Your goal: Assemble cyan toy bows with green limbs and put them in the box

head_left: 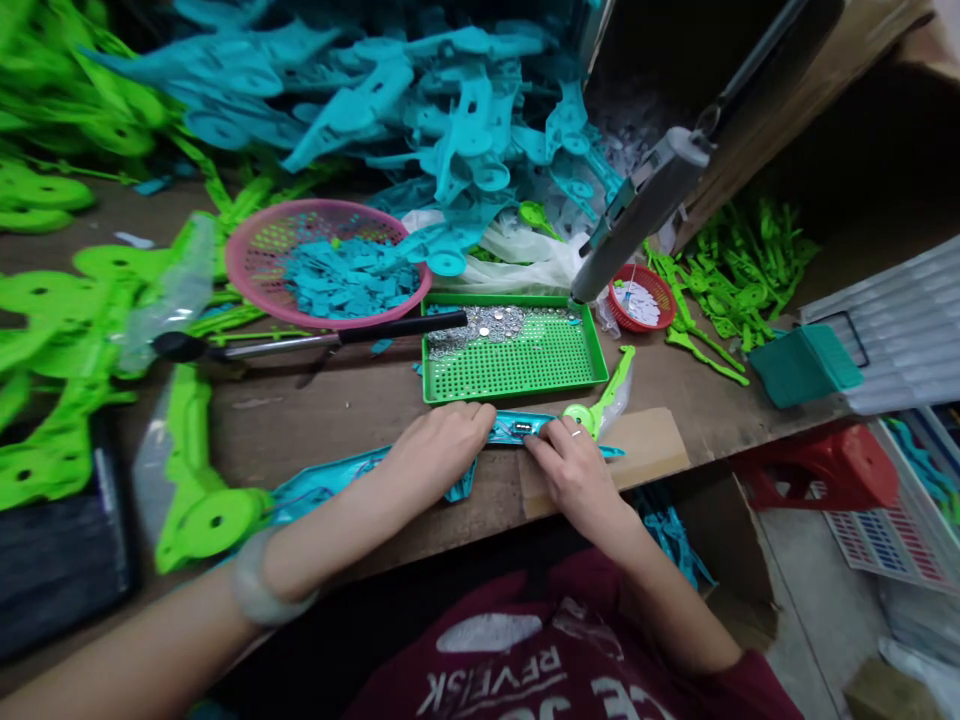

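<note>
One blue shell (501, 430) with small dark module (523, 427), on brown bench (300, 425), left hand (446, 440) clamped over its middle, right hand (576, 465) beside the module, grip indiscernible; beyond, one green tray (517, 375), metal bits (510, 322) inside; one pink basket (238, 255); blue parts (465, 120), heaped.

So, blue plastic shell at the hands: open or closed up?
Open: between the left hand and right hand, the blue plastic shell shows a small dark component exposed inside.
</note>
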Demonstrator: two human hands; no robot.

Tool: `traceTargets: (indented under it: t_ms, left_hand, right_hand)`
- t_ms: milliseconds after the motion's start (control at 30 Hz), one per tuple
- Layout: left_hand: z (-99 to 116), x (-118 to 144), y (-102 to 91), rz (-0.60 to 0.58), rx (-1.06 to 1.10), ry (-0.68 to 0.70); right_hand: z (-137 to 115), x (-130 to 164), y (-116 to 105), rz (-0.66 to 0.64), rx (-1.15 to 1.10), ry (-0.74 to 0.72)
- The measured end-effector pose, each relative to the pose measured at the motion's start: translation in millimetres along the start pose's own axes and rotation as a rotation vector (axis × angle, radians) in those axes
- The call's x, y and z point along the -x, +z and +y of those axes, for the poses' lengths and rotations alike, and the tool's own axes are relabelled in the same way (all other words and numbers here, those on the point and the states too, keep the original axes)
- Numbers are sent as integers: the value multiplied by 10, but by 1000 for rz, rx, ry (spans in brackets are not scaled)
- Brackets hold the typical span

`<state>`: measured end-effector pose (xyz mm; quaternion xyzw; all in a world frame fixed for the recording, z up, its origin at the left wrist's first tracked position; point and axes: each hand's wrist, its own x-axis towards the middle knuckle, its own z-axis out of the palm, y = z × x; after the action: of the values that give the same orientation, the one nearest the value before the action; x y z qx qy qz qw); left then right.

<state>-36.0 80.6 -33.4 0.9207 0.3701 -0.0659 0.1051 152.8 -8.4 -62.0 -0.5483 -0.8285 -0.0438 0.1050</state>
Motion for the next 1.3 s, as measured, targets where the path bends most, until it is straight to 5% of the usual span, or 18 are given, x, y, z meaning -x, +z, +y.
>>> traceTargets:
  t_ms: [467,800,1033,1300]
  left_hand:
    - [29,-84,8,14,-31,-40]
    - [-12,-58,4,11,-4,-29]
    - [112,165,274,405,-3,274]
    - [298,88,532,462,5,287]
  right_hand:
    - [302,55,-20,7,-102,-30]
    - [456,-143,-177,-208,-150,-102]
    - [492,-180,-192,-226,-115,-158]
    - [578,-286,-178,-142,-327,-181]
